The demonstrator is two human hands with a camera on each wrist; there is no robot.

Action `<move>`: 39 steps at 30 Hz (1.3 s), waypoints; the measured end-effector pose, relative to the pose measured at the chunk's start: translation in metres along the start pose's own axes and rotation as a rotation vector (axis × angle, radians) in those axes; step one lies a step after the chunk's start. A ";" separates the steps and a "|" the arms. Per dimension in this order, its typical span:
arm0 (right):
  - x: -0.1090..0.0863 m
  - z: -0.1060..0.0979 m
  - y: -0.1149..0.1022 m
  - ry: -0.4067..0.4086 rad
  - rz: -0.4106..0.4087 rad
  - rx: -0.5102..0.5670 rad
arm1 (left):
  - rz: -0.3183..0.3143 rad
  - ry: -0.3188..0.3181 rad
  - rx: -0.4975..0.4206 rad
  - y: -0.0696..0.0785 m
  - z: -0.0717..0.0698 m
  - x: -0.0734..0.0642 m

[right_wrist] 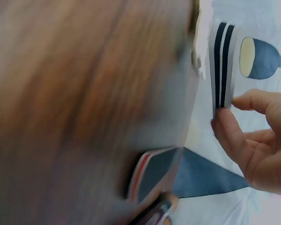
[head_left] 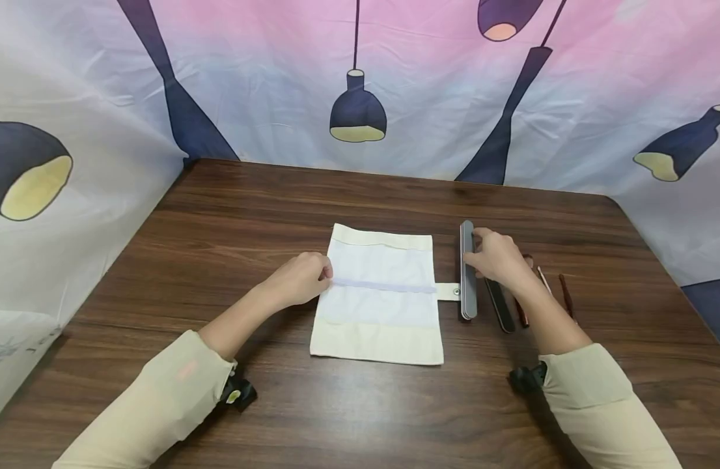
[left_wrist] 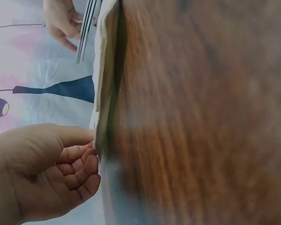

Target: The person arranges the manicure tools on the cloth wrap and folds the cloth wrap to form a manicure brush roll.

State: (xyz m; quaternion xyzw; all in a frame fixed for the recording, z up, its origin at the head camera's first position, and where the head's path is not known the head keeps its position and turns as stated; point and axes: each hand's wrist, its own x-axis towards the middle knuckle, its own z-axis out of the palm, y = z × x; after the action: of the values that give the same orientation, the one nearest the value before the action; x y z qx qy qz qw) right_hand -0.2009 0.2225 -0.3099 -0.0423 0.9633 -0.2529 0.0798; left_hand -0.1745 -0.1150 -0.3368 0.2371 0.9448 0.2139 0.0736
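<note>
An off-white cloth pouch (head_left: 377, 339) lies unfolded on the table, with a pale lilac band across its middle and a snap tab (head_left: 446, 291) sticking out to the right. My left hand (head_left: 298, 279) pinches the pouch's left edge between thumb and curled fingers; the left wrist view shows that hand (left_wrist: 47, 173) right at the cloth. Between thumb and fingers, my right hand (head_left: 500, 260) holds grey nail files (head_left: 468, 280), layered with dark and light stripes at the side (right_wrist: 223, 65). In the head view they overlap the tab's end.
A black nail file (head_left: 500, 309) with a red core lies under my right hand. Beside it, partly hidden by my forearm, are slim tools: a white-tipped stick (head_left: 543, 279) and a brown-handled one (head_left: 566, 294). A printed fabric backdrop (head_left: 278, 98) rises behind the wooden table (head_left: 249, 208).
</note>
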 end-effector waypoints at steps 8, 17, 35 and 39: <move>0.009 -0.002 -0.030 0.173 -0.051 0.136 | -0.008 0.017 -0.002 0.002 0.001 -0.001; 0.036 0.004 -0.077 0.330 -0.123 0.349 | -0.002 0.024 -0.019 0.005 0.005 0.004; 0.061 0.056 -0.125 0.306 -0.086 0.713 | 0.037 0.054 -0.035 0.007 0.005 0.004; 0.065 0.065 -0.126 0.200 -0.054 0.717 | 0.047 0.059 -0.046 0.008 0.004 0.005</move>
State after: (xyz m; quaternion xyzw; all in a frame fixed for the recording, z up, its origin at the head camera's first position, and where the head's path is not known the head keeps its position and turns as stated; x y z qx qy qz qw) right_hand -0.2478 0.0739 -0.3119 -0.0123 0.8150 -0.5792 -0.0118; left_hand -0.1741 -0.1049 -0.3376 0.2510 0.9356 0.2439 0.0463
